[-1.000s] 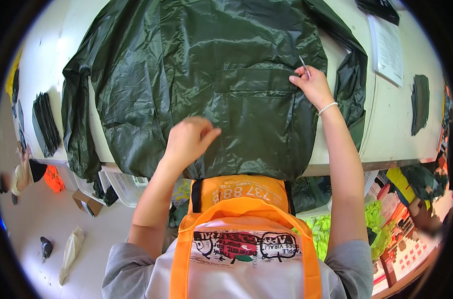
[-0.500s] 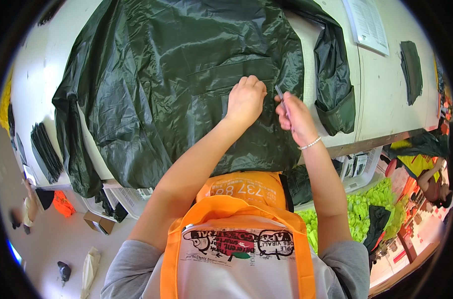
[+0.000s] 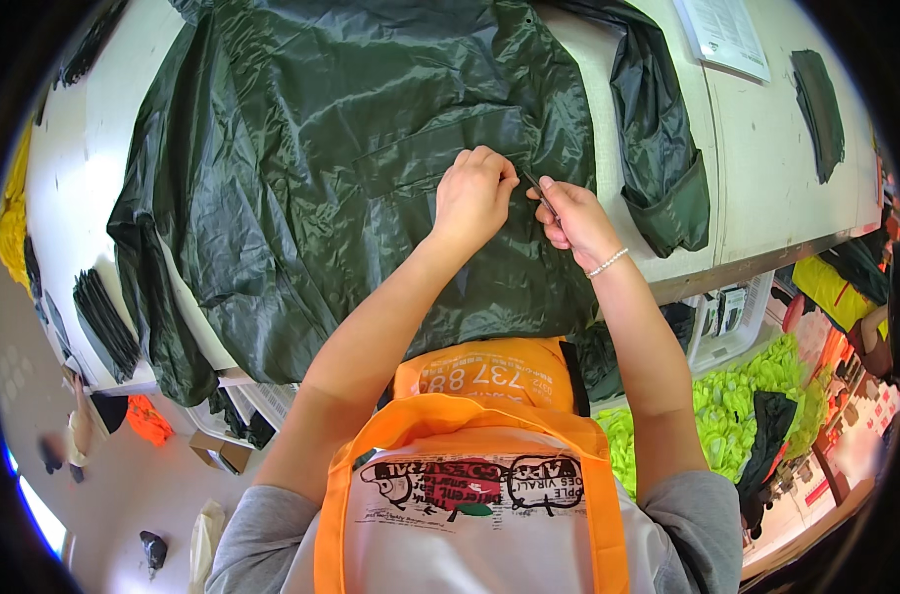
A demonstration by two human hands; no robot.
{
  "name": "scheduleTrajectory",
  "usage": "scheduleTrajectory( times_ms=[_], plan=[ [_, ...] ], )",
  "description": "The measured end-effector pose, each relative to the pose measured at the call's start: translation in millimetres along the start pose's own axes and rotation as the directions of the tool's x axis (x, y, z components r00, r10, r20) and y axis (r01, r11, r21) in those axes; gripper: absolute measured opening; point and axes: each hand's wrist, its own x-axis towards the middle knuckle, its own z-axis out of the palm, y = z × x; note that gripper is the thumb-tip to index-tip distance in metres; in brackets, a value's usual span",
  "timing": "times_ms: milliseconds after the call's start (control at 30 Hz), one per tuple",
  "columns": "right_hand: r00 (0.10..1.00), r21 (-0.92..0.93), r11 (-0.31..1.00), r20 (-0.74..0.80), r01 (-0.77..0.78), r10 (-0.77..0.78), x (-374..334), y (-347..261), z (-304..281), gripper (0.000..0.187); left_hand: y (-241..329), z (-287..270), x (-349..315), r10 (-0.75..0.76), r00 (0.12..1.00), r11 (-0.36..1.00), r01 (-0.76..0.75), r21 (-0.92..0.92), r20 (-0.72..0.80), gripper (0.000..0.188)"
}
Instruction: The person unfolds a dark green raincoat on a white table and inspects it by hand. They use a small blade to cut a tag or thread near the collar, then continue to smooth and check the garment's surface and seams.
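Note:
A shiny dark green jacket (image 3: 301, 198) lies spread over the white table, reaching its near edge. Close to one end of a long pocket seam (image 3: 440, 134), my left hand (image 3: 473, 196) is closed over the cloth, thumb and fingers together; what they pinch is too small to make out. Just to its right, my right hand (image 3: 578, 220) is closed around slim metal thread snips (image 3: 536, 188). The tips of the snips point up and left, toward the left fingertips. One jacket sleeve (image 3: 661, 168) lies folded at the right.
Printed sheets (image 3: 724, 38) and a dark strip of cloth (image 3: 818, 117) lie on the table's right part. A stack of dark pieces (image 3: 106, 325) is at the left edge. Below the table are a white basket (image 3: 724, 322) and a bright yellow-green heap (image 3: 732, 416). Another person's arm (image 3: 873, 332) shows far right.
Both hands have shifted slightly left, and the right hand with the snips has come closer to the left fingertips. The whole view has also turned a little.

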Motion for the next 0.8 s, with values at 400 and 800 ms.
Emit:
scheduleTrajectory(
  times_ms=[400,800],
  plan=[
    [0.545,-0.698,0.389,0.003,0.601,-0.838,44.8,-35.1,14.5,0.044,9.0,-56.0,-96.9,0.131,0.955,0.975,-0.075,-0.208,0.267,0.012],
    [0.731,-0.824,0.142,0.39,0.548,-0.56,-0.4,1.3,-19.8,0.012,-10.4,-104.4,-144.8,0.032,0.99,0.983,-0.006,0.184,-0.137,0.013]
  ],
)
